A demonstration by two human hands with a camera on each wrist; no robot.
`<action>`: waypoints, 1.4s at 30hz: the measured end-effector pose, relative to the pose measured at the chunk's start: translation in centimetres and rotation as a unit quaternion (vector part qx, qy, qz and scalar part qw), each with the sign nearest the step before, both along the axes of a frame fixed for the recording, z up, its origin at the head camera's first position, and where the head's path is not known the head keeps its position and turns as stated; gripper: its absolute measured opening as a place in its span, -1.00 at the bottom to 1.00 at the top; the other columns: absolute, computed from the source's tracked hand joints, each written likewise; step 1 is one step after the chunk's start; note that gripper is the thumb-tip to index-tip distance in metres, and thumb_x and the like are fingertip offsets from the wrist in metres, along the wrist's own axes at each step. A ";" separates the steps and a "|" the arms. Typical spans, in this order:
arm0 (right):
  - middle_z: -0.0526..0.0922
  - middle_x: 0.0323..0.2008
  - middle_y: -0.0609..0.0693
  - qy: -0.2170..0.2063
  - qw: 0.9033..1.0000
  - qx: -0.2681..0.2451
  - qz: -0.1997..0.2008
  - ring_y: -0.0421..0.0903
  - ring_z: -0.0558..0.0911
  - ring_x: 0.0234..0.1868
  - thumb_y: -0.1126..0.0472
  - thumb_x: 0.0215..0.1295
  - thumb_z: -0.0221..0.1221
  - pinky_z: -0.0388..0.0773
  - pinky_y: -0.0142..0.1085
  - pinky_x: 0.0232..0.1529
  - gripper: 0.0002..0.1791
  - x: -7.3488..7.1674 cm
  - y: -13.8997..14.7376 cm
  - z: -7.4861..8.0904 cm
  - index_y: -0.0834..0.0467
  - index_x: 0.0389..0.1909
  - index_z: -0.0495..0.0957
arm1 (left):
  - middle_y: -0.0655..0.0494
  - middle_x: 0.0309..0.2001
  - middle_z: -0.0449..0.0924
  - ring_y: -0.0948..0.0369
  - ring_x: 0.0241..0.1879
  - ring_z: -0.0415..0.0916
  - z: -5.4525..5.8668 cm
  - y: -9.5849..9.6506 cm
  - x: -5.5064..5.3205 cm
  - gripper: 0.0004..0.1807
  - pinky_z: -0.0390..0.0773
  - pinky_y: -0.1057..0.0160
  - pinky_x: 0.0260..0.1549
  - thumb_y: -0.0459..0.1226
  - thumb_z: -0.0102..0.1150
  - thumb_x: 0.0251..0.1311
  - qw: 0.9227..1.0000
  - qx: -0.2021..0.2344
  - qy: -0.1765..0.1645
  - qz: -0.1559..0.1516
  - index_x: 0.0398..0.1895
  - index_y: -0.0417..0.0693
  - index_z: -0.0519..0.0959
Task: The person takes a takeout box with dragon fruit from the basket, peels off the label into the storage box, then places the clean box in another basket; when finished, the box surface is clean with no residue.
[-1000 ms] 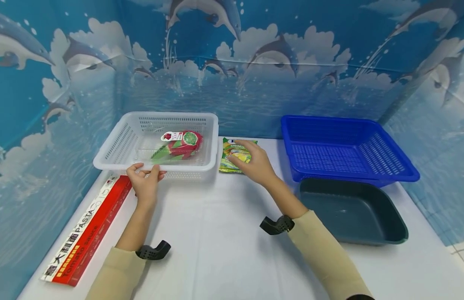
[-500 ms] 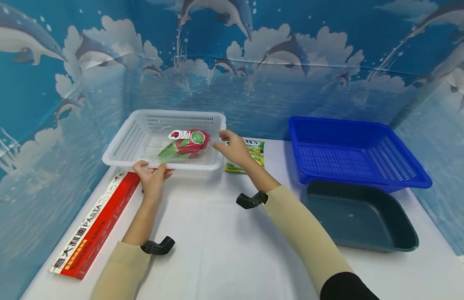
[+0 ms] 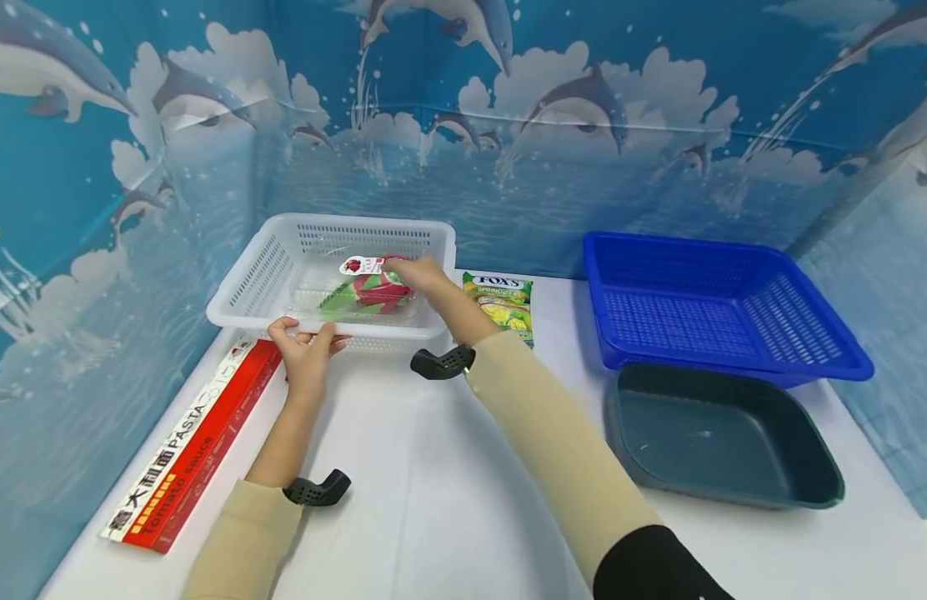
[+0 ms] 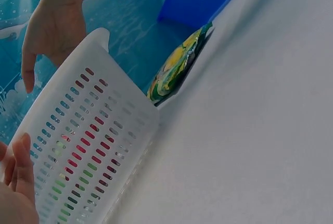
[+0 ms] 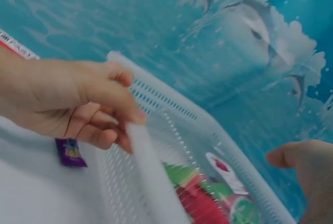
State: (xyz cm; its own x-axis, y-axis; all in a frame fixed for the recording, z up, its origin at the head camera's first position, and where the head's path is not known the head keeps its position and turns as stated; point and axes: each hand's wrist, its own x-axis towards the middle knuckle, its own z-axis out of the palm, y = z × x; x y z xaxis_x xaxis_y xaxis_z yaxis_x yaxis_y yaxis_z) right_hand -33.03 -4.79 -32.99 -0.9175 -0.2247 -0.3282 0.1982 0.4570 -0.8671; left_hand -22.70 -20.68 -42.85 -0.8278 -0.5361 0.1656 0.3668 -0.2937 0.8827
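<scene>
A white perforated plastic basket (image 3: pixel 381 332) stands at the back left of the table. My left hand (image 3: pixel 306 362) holds its front rim, thumb outside, also seen in the right wrist view. Inside the basket lies a clear plastic box (image 3: pixel 313 298) containing a red and green dragon fruit (image 3: pixel 381 292) with a label. My right hand (image 3: pixel 422 275) is over the basket's right part, above the fruit; its fingertips partly hide the box. In the left wrist view the right hand (image 4: pixel 54 34) hangs with straight fingers and thumb apart beyond the rim. No grasp shows.
A green Fox's candy bag (image 3: pixel 501 304) lies right of the basket. Farther right are a blue basket (image 3: pixel 722 360) and a dark green tub (image 3: pixel 734 496). A red and white pasta box (image 3: pixel 193 446) lies at left. A small purple packet (image 5: pixel 70 152) lies near the white basket.
My right hand has moved left from above the candy bag, across the basket's right rim, to over the dragon fruit box. My left hand has stayed on the front rim.
</scene>
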 end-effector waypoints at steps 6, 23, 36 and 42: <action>-0.10 0.51 0.21 0.013 0.998 0.047 -0.049 0.15 -0.05 0.50 -0.27 0.25 0.13 0.10 -0.01 0.40 0.12 0.0 -1.6 -1.3 0.22 0.53 -0.27 | 0.00 -0.47 0.45 0.25 -0.59 0.63 -0.3 0.0 0.0 -0.55 0.63 0.39 -0.50 -0.53 0.06 0.27 1.000 0.008 0.007 0.003 -0.17 0.03 0.01; 0.26 0.36 0.25 0.039 0.991 -0.029 -0.124 0.15 0.37 0.28 0.04 0.37 0.16 0.52 -0.08 0.09 -0.13 -0.6 -1.8 -4.3 0.13 0.53 -0.11 | -0.04 -0.38 0.41 0.25 -0.55 0.62 -0.5 0.4 0.0 -0.55 0.64 0.39 -0.45 -0.50 0.07 0.30 1.000 0.002 -0.001 -0.007 -0.14 0.05 0.00; 0.56 -0.07 0.11 0.083 0.982 -0.142 -0.091 -0.22 0.36 -0.73 0.21 0.23 0.20 0.54 -0.35 -0.64 -0.27 -0.6 -2.0 -4.7 -0.19 0.41 0.20 | -0.06 -0.31 0.41 0.25 -0.53 0.62 -0.1 0.1 0.1 -0.55 0.64 0.37 -0.43 -0.51 0.04 0.31 1.000 -0.005 -0.006 -0.009 -0.13 0.05 -0.01; 0.51 -0.55 -0.03 0.097 0.982 -0.144 -0.076 -0.21 0.35 -0.81 0.19 0.32 0.11 0.51 -0.39 -0.69 -0.50 -0.6 -2.1 -4.5 -0.03 0.28 0.34 | -0.08 -0.32 0.40 0.25 -0.55 0.62 -0.1 -0.1 0.0 -0.54 0.65 0.36 -0.45 -0.53 0.05 0.30 1.000 -0.005 -0.001 -0.004 -0.14 0.05 -0.01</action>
